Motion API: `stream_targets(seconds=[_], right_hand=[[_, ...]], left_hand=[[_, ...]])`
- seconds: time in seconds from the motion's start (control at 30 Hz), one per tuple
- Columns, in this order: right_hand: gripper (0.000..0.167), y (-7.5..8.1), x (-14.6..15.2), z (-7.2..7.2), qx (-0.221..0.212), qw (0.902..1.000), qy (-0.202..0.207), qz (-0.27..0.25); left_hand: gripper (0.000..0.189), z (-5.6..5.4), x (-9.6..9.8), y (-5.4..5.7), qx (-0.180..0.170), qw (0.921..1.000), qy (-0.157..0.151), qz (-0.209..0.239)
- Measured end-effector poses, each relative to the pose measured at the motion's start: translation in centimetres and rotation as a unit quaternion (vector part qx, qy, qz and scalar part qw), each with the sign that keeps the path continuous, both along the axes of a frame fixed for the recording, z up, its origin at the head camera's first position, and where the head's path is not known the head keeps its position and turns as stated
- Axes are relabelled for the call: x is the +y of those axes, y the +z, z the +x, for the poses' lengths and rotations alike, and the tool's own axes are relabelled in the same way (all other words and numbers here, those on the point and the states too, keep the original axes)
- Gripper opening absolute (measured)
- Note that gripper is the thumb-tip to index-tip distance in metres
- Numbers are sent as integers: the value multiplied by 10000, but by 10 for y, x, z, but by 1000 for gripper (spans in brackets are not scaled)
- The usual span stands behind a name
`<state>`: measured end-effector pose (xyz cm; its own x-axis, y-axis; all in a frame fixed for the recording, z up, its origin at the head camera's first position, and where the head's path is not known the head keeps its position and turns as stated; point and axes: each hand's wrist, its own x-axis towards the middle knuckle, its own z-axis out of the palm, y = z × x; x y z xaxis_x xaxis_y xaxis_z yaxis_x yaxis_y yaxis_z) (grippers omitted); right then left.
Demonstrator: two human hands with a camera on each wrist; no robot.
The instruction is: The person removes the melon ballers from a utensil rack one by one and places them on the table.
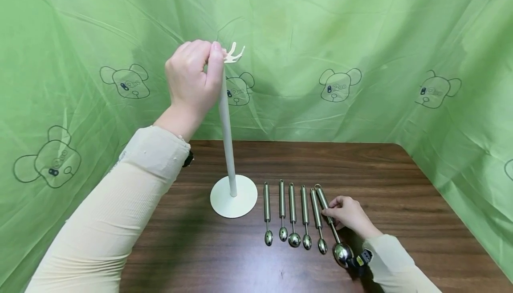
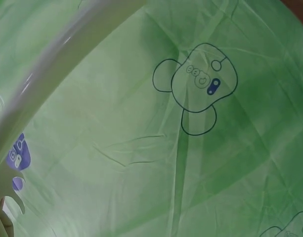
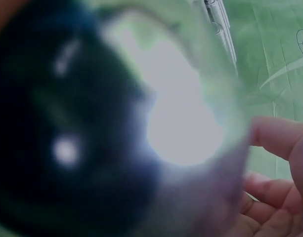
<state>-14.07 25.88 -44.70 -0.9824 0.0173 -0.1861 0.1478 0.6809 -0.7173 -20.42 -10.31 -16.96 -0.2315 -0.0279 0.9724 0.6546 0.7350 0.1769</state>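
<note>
My left hand [image 1: 192,72] grips the top of a white stand [image 1: 227,137], raised well above the table. Pale hooks [image 1: 234,54] stick out beside its thumb; in the left wrist view the hooked end [image 2: 13,190] and curving pole [image 2: 57,64] show at the left. With thumb and fingers, my right hand [image 1: 350,215] pinches the handle of a large metal scoop [image 1: 342,254], the rightmost utensil. Its shiny bowl [image 3: 92,123] fills much of the right wrist view, blurred, beside the fingers [image 3: 275,190]. Several smaller round-bowled metal scoops [image 1: 294,239] lie in a row to its left.
The stand's round white base [image 1: 244,204] rests on a dark wooden table [image 1: 320,164], left of the row of scoops. Green cloth [image 1: 288,26] printed with bear heads hangs behind and along both sides.
</note>
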Motion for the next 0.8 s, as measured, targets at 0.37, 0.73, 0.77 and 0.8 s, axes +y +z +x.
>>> stream_targets(seconds=[0.37, 0.73, 0.77, 0.8], right_hand=[[51, 14, 3, -6, -163, 9994, 259, 182], [59, 68, -1, -14, 960, 9937, 414, 411], [59, 75, -2, -13, 1095, 9921, 407, 458], [58, 81, -4, -12, 1234, 9904, 404, 479]], left_hand=[[41, 14, -11, 8, -1229, 9913, 400, -259], [34, 32, -21, 9, -703, 9961, -101, -529], [32, 35, -21, 7, -553, 9970, -219, -492], [31, 38, -21, 3, -395, 9976, -331, -465]])
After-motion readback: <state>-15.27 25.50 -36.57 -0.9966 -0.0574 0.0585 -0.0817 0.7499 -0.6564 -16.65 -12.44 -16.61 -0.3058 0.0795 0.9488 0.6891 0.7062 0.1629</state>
